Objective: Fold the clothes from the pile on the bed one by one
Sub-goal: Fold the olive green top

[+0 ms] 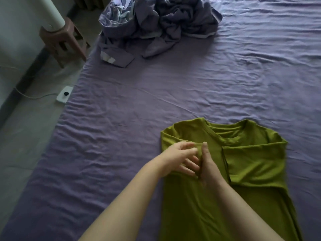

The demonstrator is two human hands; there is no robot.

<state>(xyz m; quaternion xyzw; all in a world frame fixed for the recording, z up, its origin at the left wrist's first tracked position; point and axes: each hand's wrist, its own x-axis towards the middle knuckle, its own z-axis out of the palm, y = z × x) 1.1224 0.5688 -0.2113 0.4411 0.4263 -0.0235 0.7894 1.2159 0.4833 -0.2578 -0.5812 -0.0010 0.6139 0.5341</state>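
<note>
A green T-shirt (246,164) lies flat and collar-up on the purple bed sheet (156,94), close to me on the right. Its right sleeve and side are folded in over the chest. My left hand (180,159) lies on the shirt's left folded part with its fingers spread and slightly blurred. My right hand (209,167) is right beside it, thumb pointing forward, pinching a raised fold of green cloth between the two hands; its fingers are hidden. The pile of crumpled purple-grey clothes (159,23) sits at the far end of the bed.
A small folded purple piece (119,59) lies in front of the pile. Left of the bed on the floor are a brown plastic stool (64,42), a white cylinder (53,13) and a white power strip (64,94) with its cord. The bed's left edge runs diagonally.
</note>
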